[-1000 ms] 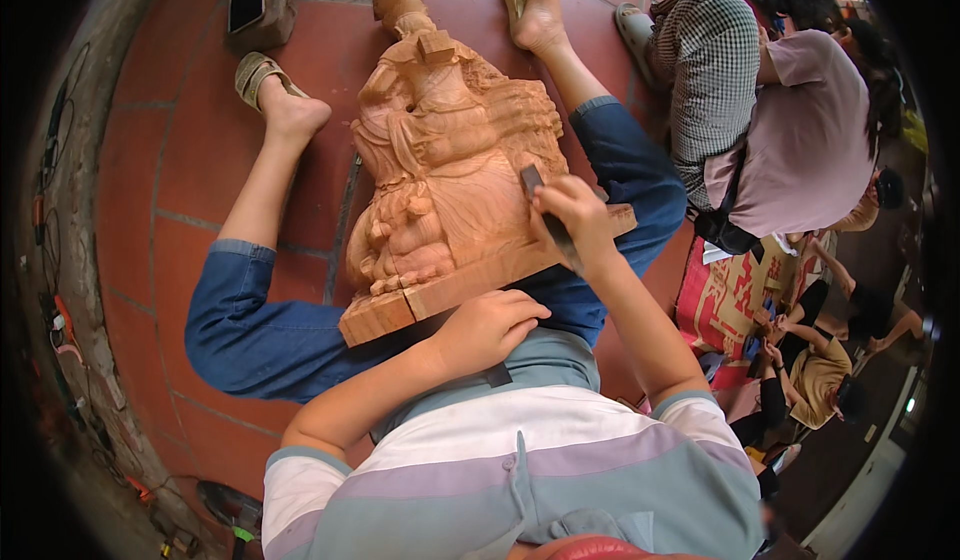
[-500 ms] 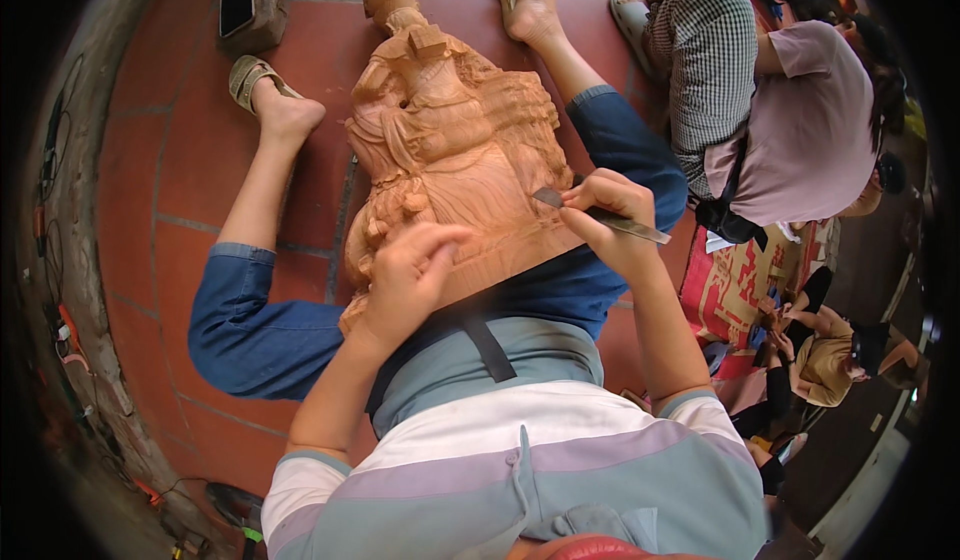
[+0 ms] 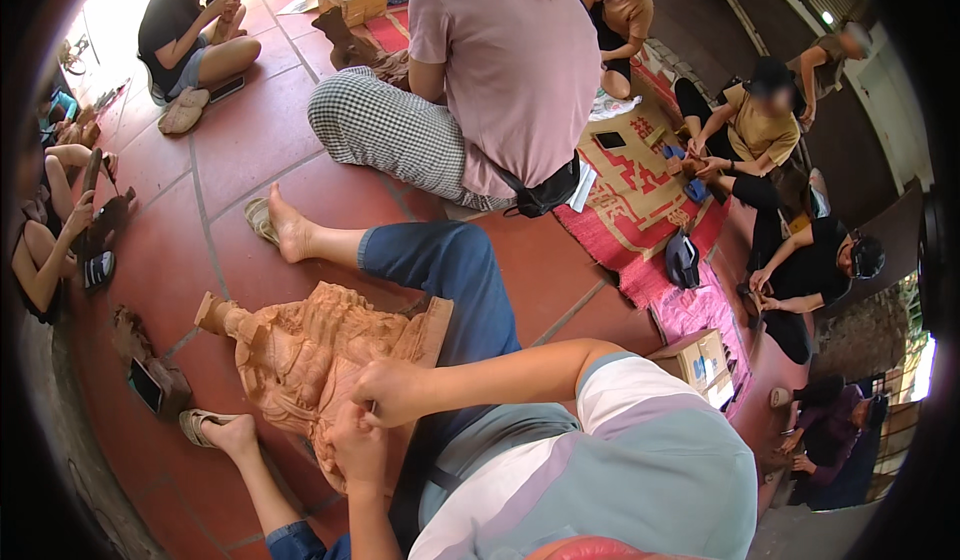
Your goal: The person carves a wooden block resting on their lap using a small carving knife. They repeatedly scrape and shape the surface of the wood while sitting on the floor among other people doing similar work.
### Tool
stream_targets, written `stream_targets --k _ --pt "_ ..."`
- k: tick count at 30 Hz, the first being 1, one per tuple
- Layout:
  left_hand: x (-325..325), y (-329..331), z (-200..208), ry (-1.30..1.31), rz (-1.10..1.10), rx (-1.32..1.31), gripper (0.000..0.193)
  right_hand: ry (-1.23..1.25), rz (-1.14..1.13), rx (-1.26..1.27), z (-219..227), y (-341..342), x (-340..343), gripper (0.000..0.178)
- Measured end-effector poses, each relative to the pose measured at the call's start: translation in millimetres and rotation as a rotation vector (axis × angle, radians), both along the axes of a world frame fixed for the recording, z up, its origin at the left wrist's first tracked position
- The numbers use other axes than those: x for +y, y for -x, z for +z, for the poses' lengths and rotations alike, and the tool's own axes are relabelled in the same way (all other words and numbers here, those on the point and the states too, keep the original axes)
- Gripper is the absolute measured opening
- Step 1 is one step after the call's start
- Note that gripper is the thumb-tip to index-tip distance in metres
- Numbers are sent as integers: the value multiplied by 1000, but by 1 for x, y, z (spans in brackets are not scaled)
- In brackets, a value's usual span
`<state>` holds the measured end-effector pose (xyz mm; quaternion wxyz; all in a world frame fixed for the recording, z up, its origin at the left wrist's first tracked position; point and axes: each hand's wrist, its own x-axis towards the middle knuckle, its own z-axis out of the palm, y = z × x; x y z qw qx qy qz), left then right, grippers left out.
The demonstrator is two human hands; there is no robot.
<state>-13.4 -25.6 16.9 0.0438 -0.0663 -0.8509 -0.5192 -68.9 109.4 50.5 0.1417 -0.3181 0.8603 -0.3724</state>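
A pale carved wooden statue (image 3: 310, 355) lies across my lap, its head end pointing left over the red tile floor. My right hand (image 3: 388, 392) rests on its carved middle with the fingers curled tight around a thin carving tool that barely shows. Just below, touching it, my left hand (image 3: 357, 447) is clenched against the statue's surface and holds it steady. My legs in blue jeans (image 3: 450, 270) stretch out on both sides of the statue, with bare feet.
A person in a pink shirt and checked trousers (image 3: 500, 80) sits close ahead, back turned. Several other people sit around a red patterned mat (image 3: 640, 210) to the right. A cardboard box (image 3: 700, 360) stands right; a phone on a wood block (image 3: 150, 385) lies left.
The view has swung up and to the right, so the room and other people now show. My left hand has moved from the statue's base to just beside my right hand.
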Motion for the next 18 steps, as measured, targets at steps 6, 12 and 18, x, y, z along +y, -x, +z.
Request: stream_targets --k 6,12,18 --pt "-5 -19 -7 7 -13 -78 7 -3 -5 -51 -10 -27 1 6" --pt "4 -5 10 43 56 -79 8 133 -86 82 -25 -23 -4 8" --pt "-24 -5 -15 270 -14 -37 13 66 68 127 11 2 -7 14"
